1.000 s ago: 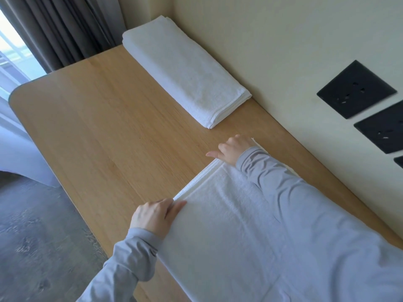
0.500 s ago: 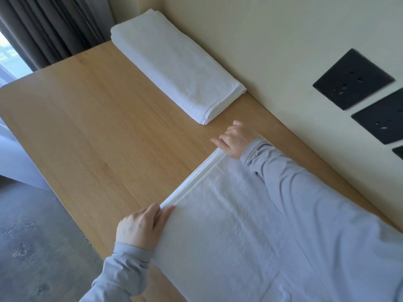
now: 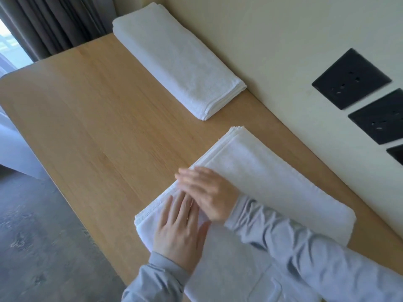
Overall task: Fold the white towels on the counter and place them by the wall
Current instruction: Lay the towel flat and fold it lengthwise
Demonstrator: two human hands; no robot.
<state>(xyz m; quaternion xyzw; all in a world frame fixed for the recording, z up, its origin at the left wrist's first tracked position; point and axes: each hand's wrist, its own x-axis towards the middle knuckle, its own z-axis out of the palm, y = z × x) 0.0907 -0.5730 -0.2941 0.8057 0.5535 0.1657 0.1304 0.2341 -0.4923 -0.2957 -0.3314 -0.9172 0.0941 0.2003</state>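
A white towel [image 3: 272, 177], folded into several layers, lies on the wooden counter [image 3: 104, 118] in front of me. My left hand [image 3: 181, 232] rests flat on its near-left end with straight fingers. My right hand [image 3: 207, 192], blurred by motion, lies over the towel just beyond the left hand, fingers straight and crossing above the left fingertips. A second white towel [image 3: 174, 62], neatly folded into a long pad, sits against the cream wall [image 3: 272, 40] at the back.
Three black socket plates [image 3: 351, 78] are set in the wall at the right. Dark curtains [image 3: 54, 25] hang at the counter's far left corner. The counter's rounded left edge drops to a grey floor [image 3: 43, 236].
Both hands let go of the towel's far edge. The right hand came back toward me to join the left, and the hands now lie flat on the towel.
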